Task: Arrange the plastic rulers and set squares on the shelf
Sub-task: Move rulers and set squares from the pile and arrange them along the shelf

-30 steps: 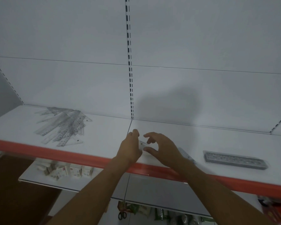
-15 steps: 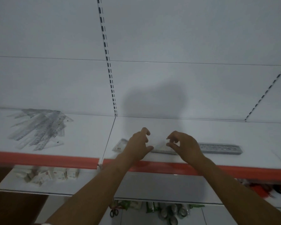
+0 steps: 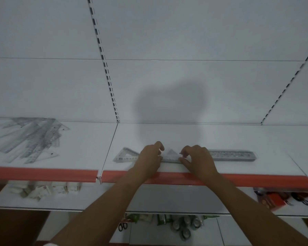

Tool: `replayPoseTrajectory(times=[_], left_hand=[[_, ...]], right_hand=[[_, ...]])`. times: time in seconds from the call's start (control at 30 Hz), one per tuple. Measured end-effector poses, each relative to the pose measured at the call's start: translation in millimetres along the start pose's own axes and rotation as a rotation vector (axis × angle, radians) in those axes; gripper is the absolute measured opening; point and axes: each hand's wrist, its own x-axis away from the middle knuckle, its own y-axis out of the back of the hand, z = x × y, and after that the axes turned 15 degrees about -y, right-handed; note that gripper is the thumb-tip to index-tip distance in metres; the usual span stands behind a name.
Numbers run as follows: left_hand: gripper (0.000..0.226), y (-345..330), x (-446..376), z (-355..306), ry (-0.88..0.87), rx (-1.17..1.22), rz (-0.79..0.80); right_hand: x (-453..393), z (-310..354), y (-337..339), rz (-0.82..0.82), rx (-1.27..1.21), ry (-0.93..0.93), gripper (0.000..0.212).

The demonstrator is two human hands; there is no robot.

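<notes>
Left hand (image 3: 150, 159) and right hand (image 3: 196, 159) pinching clear set square (image 3: 171, 156), white shelf (image 3: 185, 135)

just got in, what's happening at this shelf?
A person is laying out clear plastic rulers and set squares on the white shelf. Both hands are on a small set square near the front edge: the left hand holds its left end, the right hand pinches its right end. Another set square lies flat to the left, a packaged ruler to the right. A loose pile of rulers sits unsorted on the neighbouring shelf section.
</notes>
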Motion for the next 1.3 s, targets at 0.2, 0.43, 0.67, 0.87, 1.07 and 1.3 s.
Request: replayPoseTrajectory(times=[0.2, 0.43, 0.67, 0.87, 1.07, 1.3], left_hand=[[0.020, -2, 0, 3, -0.026, -0.115, 0.056], [0.024, -2, -1, 7, -0.031, -0.214, 0.067], [0.035, 0, -8, 6, -0.046, -0.403, 0.171], [0.035, -5, -8, 5, -0.072, -0.413, 0.150], [0.031, -3, -6, 4, -0.086, -0.420, 0.161], [0.035, 3, -5, 0, -0.021, -0.449, 0.205]], right_hand=[[0, -2, -8, -0.014, 0.031, 0.022, 0.013], [-2, -6, -6, -0.021, 0.092, 0.052, 0.019], [-5, -1, -6, -0.003, 0.121, 0.065, 0.023], [-5, 6, -11, 0.020, 0.235, 0.084, 0.022], [-8, -10, 8, 0.004, 0.183, 0.053, 0.051], [-29, -46, 48, 0.309, 0.379, -0.051, 0.070]])
